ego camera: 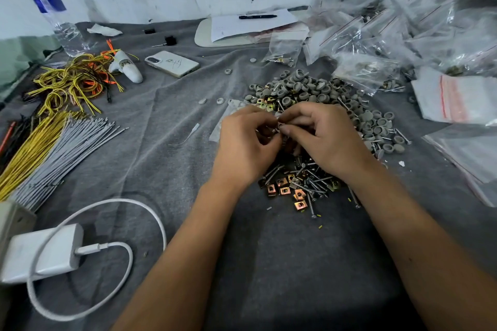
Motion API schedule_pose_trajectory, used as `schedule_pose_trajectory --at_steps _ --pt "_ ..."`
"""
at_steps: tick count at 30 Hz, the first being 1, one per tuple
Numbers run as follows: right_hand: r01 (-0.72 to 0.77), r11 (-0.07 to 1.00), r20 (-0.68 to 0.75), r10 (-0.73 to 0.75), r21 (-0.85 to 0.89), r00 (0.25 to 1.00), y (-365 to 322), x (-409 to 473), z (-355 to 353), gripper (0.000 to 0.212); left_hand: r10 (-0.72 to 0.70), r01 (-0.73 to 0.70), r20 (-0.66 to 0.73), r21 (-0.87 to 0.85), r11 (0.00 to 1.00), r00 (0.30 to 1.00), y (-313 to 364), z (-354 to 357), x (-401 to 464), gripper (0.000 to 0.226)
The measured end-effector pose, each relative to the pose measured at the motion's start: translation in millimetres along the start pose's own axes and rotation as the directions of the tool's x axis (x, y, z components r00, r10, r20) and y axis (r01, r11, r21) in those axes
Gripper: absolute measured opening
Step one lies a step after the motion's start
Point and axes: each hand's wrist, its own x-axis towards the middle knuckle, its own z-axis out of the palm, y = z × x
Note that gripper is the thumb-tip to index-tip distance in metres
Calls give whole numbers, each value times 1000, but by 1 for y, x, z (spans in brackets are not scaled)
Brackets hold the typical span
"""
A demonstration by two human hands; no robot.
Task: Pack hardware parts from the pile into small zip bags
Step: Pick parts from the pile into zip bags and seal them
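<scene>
Holding my two hands close together in the middle of the frame, I pinch something small. My left hand [246, 140] and my right hand [322, 137] both curl their fingers around a small zip bag [228, 118], and their fingertips almost touch. I cannot tell which parts are inside it.

Just under and behind my hands lies the pile [317, 105]. It has grey round caps at the top, gold square clips [285, 191] and long screws [312, 183] lower down. It looks big, so I think lots of packing is left.

At the upper right sits a heap of filled bags [390, 43], so I think much is done too. Empty bags [454, 97] wait at the right edge.

At the left lie yellow wires [67, 80], a phone [172, 63] and a white charger [43, 252].
</scene>
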Motion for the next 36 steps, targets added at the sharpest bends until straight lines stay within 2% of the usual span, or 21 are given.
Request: schedule_pose_trajectory --at_steps 4,8,10,13,17,20,25,27,32,36 --pt "67 986 -2 -68 -150 998 -1 -2 3 15 -67 67 -10 -43 997 998 -1 0 1 14" --pt "163 931 -32 -183 -326 983 -7 -1 4 18 -77 76 -17 -35 996 997 -1 0 0 16" --pt "147 947 -40 -165 -286 986 -7 -2 3 17 -87 87 2 -42 995 996 -1 -1 0 14" --pt "39 992 -60 -47 -121 997 -5 -4 1 14 -110 111 20 -39 993 994 0 -4 0 12" --pt "-54 998 -173 59 35 983 -1 -1 -8 14 -187 185 -25 -77 980 982 3 -6 1 8" --pt "-19 999 -145 15 -30 989 -1 -2 -6 19 -302 294 -49 -133 947 952 4 -6 2 5" --pt "40 975 -70 -57 -217 996 -6 0 0 19 -395 383 -12 -224 896 918 6 -7 4 14" --pt "66 963 -56 -83 -262 995 -9 0 0 19 -430 415 9 -284 864 903 6 -8 4 9" --pt "124 945 -48 -145 -303 988 -13 -4 -1 16 -473 433 -35 -348 831 880 4 -9 4 20" --pt "184 909 19 -191 -373 981 -15 -2 3 14 -470 428 -22 -378 821 883 4 -9 5 19"
